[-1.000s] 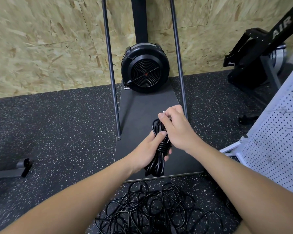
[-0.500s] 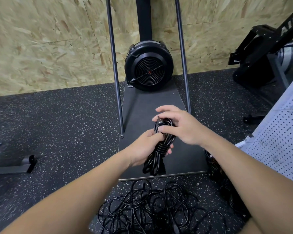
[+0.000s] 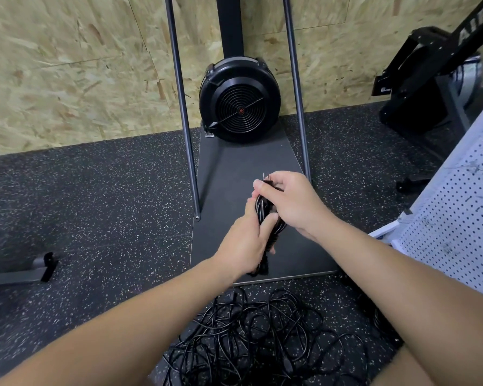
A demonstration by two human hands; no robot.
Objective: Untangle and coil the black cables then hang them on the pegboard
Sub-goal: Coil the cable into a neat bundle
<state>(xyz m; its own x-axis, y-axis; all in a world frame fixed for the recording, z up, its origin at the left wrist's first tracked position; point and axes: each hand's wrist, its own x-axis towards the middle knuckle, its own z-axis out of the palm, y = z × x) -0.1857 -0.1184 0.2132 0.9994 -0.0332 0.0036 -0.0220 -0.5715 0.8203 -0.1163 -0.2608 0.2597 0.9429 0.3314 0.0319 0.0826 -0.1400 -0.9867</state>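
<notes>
At the bottom centre of the frame a tangled heap of black cables [image 3: 257, 338] sprawls on the speckled floor [image 3: 95, 204]; limp, light and prone to snag. Just above, mid-frame, the left hand [image 3: 243, 243] grips a coiled bundle [image 3: 265, 215] at its waist, the best hold, while the right hand [image 3: 293, 201] pinches its plug end [image 3: 267, 180]. The pegboard [image 3: 457, 218] stands at right.

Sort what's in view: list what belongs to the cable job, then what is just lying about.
Job: coiled cable bundle, gripped by left hand and right hand; tangled cables on the floor; pegboard.

Lying about: fan machine, its platform, black AIR machine, grey bar.
</notes>
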